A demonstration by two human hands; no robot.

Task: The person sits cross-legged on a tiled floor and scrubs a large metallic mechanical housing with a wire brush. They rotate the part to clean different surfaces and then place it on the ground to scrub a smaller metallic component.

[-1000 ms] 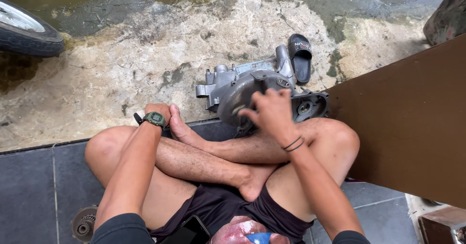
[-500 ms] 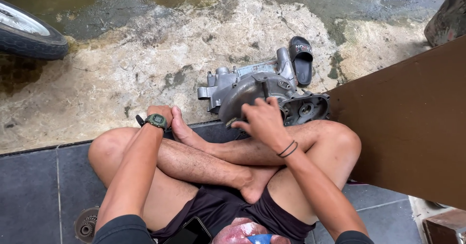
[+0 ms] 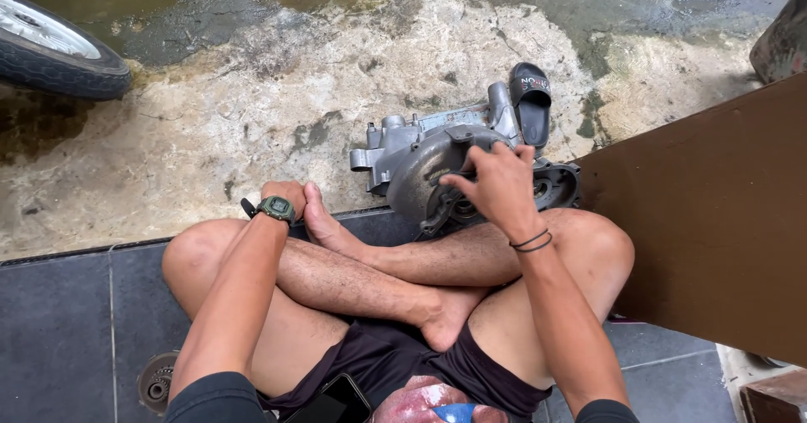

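**Right hand on a grey engine casing, left hand resting by the foot**

A person sits cross-legged on dark floor tiles point(image 3: 59, 330) at the edge of rough, wet concrete ground point(image 3: 210, 137). Just ahead of the shins lies a grey metal engine casing point(image 3: 420, 158), a scooter-type crankcase with a round domed cover. Its long axis runs slantwise, from the lugged end beyond and to the left of the right fingers to the open round housing point(image 3: 551, 189) at their right, close to the right knee. The domed face tilts up toward the camera.

The right hand point(image 3: 496, 189) lies on top of the casing with its fingers point(image 3: 471, 161) curled and spread over the upper edge of the dome, thumb reaching left across the cover. The fingers touch the metal in a loose clasp rather than a tight fist; whether they pinch a small part beneath them cannot be told.

The left hand point(image 3: 284, 196), with a green wristwatch point(image 3: 276, 209) on the wrist, sits knuckles-up on the tile edge, fingers folded under, just beside the bare foot point(image 3: 324, 221). It holds nothing that shows, and is well apart from the casing.

Beyond the right fingertips a black slide sandal point(image 3: 531, 103) lies touching the far end of the casing. A brown board point(image 3: 714, 221) stands to the right of that hand, and a tyre point(image 3: 59, 57) lies far left
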